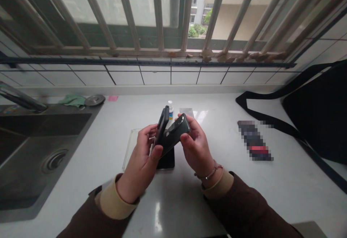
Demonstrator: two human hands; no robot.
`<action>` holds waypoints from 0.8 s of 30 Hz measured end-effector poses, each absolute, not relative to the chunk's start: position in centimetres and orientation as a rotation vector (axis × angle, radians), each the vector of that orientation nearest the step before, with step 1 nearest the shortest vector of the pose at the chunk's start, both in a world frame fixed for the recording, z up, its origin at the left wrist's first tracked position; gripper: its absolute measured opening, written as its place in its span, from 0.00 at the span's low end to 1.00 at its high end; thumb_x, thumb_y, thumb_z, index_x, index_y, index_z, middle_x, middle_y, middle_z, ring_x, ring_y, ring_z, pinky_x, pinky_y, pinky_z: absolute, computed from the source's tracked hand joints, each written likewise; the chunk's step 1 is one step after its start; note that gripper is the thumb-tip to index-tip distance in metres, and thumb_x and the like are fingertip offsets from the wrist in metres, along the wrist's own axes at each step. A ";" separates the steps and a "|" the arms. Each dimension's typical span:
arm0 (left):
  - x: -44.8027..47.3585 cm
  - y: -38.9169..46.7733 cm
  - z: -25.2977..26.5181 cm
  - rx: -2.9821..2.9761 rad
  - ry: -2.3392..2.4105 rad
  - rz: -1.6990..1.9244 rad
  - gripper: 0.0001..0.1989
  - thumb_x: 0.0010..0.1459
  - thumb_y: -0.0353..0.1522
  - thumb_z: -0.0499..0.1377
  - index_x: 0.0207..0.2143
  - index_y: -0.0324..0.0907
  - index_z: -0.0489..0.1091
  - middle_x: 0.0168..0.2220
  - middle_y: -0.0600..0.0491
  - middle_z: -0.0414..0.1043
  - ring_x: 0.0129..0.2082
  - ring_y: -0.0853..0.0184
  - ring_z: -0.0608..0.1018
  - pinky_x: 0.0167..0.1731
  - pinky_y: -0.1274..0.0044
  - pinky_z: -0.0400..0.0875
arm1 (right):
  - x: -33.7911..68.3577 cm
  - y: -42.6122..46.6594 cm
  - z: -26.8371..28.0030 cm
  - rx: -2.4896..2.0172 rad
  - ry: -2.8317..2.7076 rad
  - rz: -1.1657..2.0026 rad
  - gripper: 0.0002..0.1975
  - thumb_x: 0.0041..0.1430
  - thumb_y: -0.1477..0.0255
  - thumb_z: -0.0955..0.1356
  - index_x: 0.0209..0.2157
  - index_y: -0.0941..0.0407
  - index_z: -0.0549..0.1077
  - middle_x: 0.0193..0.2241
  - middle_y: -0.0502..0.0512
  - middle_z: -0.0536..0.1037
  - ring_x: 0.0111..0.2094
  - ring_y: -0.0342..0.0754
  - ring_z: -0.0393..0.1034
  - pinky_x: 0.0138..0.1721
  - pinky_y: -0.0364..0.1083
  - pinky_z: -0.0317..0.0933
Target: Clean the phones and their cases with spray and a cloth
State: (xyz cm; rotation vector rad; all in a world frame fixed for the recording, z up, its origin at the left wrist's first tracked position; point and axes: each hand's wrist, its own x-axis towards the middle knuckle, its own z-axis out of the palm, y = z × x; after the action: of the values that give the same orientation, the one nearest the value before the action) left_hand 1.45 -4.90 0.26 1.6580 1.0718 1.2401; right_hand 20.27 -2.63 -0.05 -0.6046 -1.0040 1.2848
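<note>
Above the counter, my left hand (142, 162) grips a black phone case (162, 122), seen nearly edge-on. My right hand (197, 146) has its thumb and fingers closed on the upper end of a dark, glossy phone (176, 133). Phone and case lean apart at the top in a V and come together near my left thumb; whether they touch there is hidden. Beneath my hands a flat black device (168, 161) lies on the counter, partly covered from view. Left of it is a clear, thin-edged rectangular tray or cover (129, 149).
A small white-capped bottle (170, 109) and a grey flat square (187, 112) stand behind my hands. The sink (78, 137) is at left, with a green cloth (73, 100) and a metal lid (94, 100). A pixelated item (255, 140) and a black bag (320, 111) lie right.
</note>
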 end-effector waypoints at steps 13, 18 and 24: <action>2.6 -4.3 2.8 0.913 1.090 1.097 0.28 0.70 0.49 0.62 0.63 0.43 0.67 0.49 0.44 0.85 0.43 0.53 0.88 0.47 0.61 0.85 | 23.1 -1.8 3.0 -0.879 -0.987 1.581 0.28 0.65 0.44 0.70 0.51 0.53 0.71 0.25 0.46 0.73 0.22 0.42 0.64 0.24 0.42 0.57; 1.5 -4.0 1.3 1.453 1.178 0.861 0.23 0.72 0.48 0.60 0.61 0.44 0.71 0.56 0.43 0.82 0.52 0.52 0.84 0.53 0.61 0.81 | 23.6 -1.8 3.3 -1.009 -1.303 1.702 0.30 0.61 0.46 0.75 0.52 0.55 0.74 0.24 0.47 0.75 0.24 0.44 0.67 0.26 0.43 0.58; 1.4 -3.8 1.1 1.807 1.275 0.840 0.26 0.74 0.46 0.58 0.67 0.44 0.64 0.50 0.44 0.82 0.47 0.55 0.84 0.47 0.60 0.82 | 25.3 -1.1 3.5 -1.279 -1.443 1.546 0.28 0.63 0.44 0.74 0.47 0.55 0.78 0.29 0.51 0.77 0.27 0.46 0.71 0.29 0.45 0.62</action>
State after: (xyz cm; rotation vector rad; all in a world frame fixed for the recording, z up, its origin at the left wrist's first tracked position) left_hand 1.38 -3.78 1.07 1.8072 1.2755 0.8399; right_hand 25.33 -1.10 3.52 -1.2790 -1.4430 1.5459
